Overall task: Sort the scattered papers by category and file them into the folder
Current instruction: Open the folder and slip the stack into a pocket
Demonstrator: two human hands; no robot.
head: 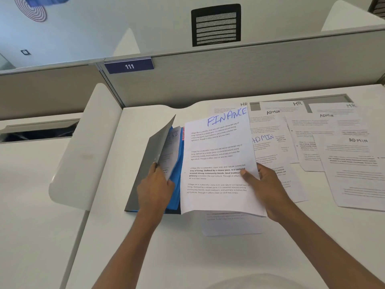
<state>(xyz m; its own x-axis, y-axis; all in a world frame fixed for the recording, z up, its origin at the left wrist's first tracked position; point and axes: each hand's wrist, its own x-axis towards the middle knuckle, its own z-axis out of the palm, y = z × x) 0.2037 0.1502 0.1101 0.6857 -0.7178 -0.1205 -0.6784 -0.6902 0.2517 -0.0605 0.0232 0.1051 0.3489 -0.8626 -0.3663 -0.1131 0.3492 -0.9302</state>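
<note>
Count first. One grey card folder with blue inner sleeves [145, 163] is lying left of centre on the white tabletop [166, 251], its front cover standing raised at a slant. Printed pages are showing inside, between the cover and the blue sleeves. One white printed sheet headed FINANCE in blue ink [216, 155] is being held over the folder's open right side, its left edge overlapping the blue sleeves. One more plain white sheet [231, 226] is lying flat beneath it, its lower part poking out toward the person. To the right, loose white printed sheets [354, 174] are overlapping in a fan on the tabletop — three headings reading HR along the far row, four reading ADMIN nearer. The exact number of sheets cannot be told because of the overlap.

Fingers. The left hand [155, 188] is gripping the free edge of the raised cover, fingers [156, 170] curled round the card and closed on it. The right hand [270, 188] is pinching the FINANCE sheet near its right edge — thumb [249, 175] pressing on the printed face, the other fingers hidden behind the paper.

Beyond: one grey partition panel [229, 76] is running along the far edge of the tabletop, carrying one dark blue number plate reading 111 [129, 66]. One black mesh chair back [216, 26] is showing above it.
</note>
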